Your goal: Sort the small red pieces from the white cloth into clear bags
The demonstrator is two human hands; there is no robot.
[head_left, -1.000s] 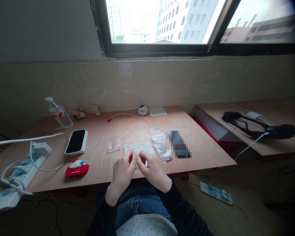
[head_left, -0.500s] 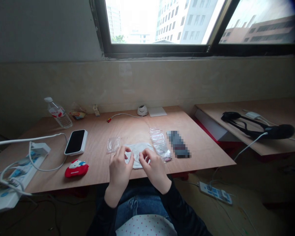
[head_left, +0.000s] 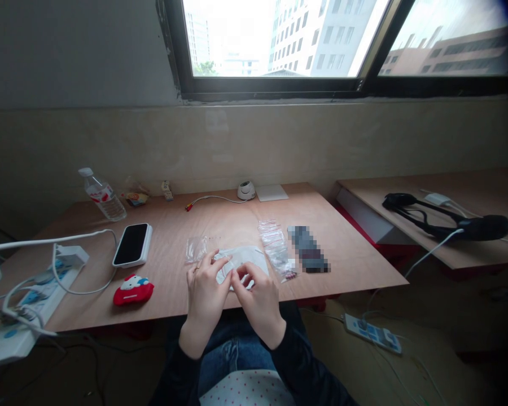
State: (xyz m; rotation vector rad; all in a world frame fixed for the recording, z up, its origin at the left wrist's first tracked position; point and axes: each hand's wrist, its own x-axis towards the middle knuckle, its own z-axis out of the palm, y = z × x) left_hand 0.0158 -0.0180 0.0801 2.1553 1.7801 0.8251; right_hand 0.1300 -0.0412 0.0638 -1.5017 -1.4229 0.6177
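Note:
Both my hands meet at the near edge of the wooden desk (head_left: 220, 220), over a white pouch or tissue (head_left: 245, 257). My left hand (head_left: 204, 292) rests on its left side with fingers bent and pinched toward the right hand. My right hand (head_left: 258, 293) curls its fingers against the left fingertips, pinching something too small to make out. A small clear zip bag (head_left: 195, 248) lies just left of the white pouch. A pile of clear zip bags with red strips (head_left: 276, 248) lies to its right.
A dark blurred flat object (head_left: 308, 256) lies right of the bags. A phone (head_left: 132, 244), a red plush toy (head_left: 133, 289), a water bottle (head_left: 101, 194) and a power strip with white cables (head_left: 29, 287) occupy the left. A second desk (head_left: 449, 225) carries black headgear.
My hands parted and reached forward over the white pouch half a second ago. They have since come back together nearer the desk edge, fingertips touching.

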